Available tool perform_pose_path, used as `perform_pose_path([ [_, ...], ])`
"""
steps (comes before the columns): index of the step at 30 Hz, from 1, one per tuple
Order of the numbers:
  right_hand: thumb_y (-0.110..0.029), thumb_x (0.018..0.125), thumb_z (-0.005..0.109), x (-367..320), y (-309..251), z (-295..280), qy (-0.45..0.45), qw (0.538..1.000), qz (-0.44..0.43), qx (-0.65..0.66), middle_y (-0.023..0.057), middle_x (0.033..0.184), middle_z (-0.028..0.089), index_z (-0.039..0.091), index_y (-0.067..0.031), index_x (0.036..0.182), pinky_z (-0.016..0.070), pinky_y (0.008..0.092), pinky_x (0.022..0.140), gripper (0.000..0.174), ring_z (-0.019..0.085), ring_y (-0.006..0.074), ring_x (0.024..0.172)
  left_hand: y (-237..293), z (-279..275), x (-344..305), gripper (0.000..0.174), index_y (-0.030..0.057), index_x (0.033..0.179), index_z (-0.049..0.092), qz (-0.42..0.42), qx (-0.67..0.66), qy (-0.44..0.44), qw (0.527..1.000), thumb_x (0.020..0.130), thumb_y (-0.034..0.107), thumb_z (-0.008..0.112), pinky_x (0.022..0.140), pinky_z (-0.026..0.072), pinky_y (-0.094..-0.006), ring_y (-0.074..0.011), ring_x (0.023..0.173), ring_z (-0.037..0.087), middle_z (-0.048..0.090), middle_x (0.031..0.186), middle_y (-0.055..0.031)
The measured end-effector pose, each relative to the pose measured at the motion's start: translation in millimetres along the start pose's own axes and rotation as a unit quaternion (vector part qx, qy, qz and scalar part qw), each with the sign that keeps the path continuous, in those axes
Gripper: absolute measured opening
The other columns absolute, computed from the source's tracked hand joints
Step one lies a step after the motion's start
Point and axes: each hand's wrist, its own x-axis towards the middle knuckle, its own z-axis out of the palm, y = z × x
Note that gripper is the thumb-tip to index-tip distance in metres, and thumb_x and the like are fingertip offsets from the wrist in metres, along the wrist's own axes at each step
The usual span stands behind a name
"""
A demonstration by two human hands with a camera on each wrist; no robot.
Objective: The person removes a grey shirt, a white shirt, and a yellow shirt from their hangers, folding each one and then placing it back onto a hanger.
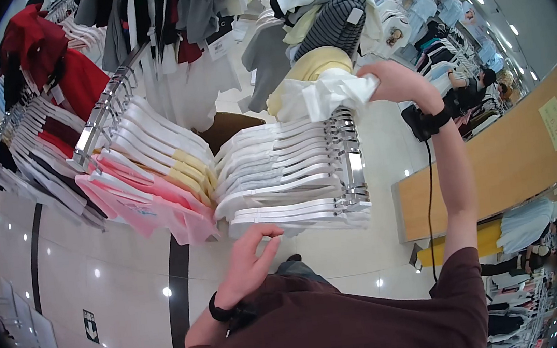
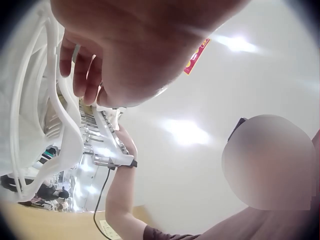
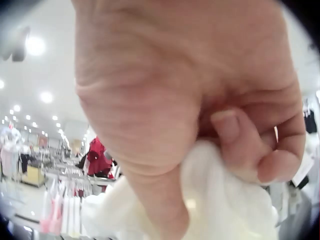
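Note:
The right hand [image 1: 395, 83] grips a bunched white garment [image 1: 338, 93] above the far end of the near rail, beside a yellow folded garment [image 1: 321, 64]. Seen from the right wrist, thumb and curled fingers of that hand [image 3: 215, 125] pinch the white cloth [image 3: 220, 195]. The left hand [image 1: 251, 263], fingers loosely bent and holding nothing, is just in front of the nearest white hangers [image 1: 283, 211]. In the left wrist view the left hand [image 2: 125, 55] hangs beside white hangers [image 2: 60, 115].
A metal rail [image 1: 353, 165] carries the white hangers; pink garments [image 1: 150, 195] hang on another rail to the left. Piled clothes with a striped grey one [image 1: 334, 27] lie beyond. A wooden counter [image 1: 483, 157] stands at the right, and a cable [image 1: 432, 211] runs down from the right wrist.

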Motion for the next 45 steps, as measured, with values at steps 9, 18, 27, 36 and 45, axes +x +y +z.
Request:
perform_pose_path([
  [9,-0.027,0.108,0.058,-9,56,-23,0.15,0.863,-0.036,0.482,0.0052,0.134,0.068,0.064,-0.0038,0.136,0.0495,0.0339,0.106,0.037,0.065,0.0171,0.119,-4,16,-8,0.019,0.0004,0.115,0.068,-0.042,-0.008,-0.038,0.998,0.102,0.014,0.062,0.092,0.0526,-0.0378,-0.0292,0.103,0.068,0.07,0.108,-0.0148],
  [18,-0.044,0.113,0.041,-101,26,-80,0.571,0.569,-0.037,0.59,0.0131,0.147,0.058,0.052,-0.0029,0.147,0.0466,0.0443,0.115,0.055,0.058,0.0294,0.133,1,24,5,0.023,0.0016,0.119,0.066,-0.025,-0.002,-0.139,0.99,0.103,0.018,0.061,0.094,0.0518,-0.04,-0.0307,0.106,0.067,0.07,0.113,-0.0141],
  [27,-0.051,0.106,0.042,-229,-19,-65,0.71,0.66,-0.048,0.241,0.0169,0.152,0.049,0.04,-0.0012,0.155,0.0415,0.0466,0.116,0.069,0.052,0.0317,0.135,-2,45,16,0.032,0.0012,0.125,0.063,-0.002,0.004,-0.298,0.955,0.105,0.026,0.059,0.096,0.0522,-0.0416,-0.0311,0.109,0.067,0.069,0.118,-0.0159],
  [36,-0.036,0.103,0.054,-261,-27,79,0.593,0.575,-0.161,0.541,0.0119,0.126,0.058,0.053,-0.0062,0.138,0.0454,0.0417,0.094,0.046,0.057,0.0262,0.112,-5,72,26,0.055,0.0012,0.146,0.052,-0.029,-0.041,-0.422,0.905,0.101,0.029,0.067,0.108,0.049,-0.0414,-0.0305,0.124,0.062,0.064,0.132,-0.0179],
  [45,-0.021,0.1,0.067,-256,-70,211,0.303,0.358,-0.285,0.836,0.007,0.1,0.068,0.067,-0.0113,0.121,0.0494,0.0368,0.072,0.023,0.062,0.0206,0.088,-42,110,35,0.096,0.0061,0.169,0.002,-0.27,-0.354,-0.446,0.777,0.1,0.014,0.069,0.117,0.0384,-0.0357,-0.023,0.139,0.05,0.05,0.155,-0.0162],
])
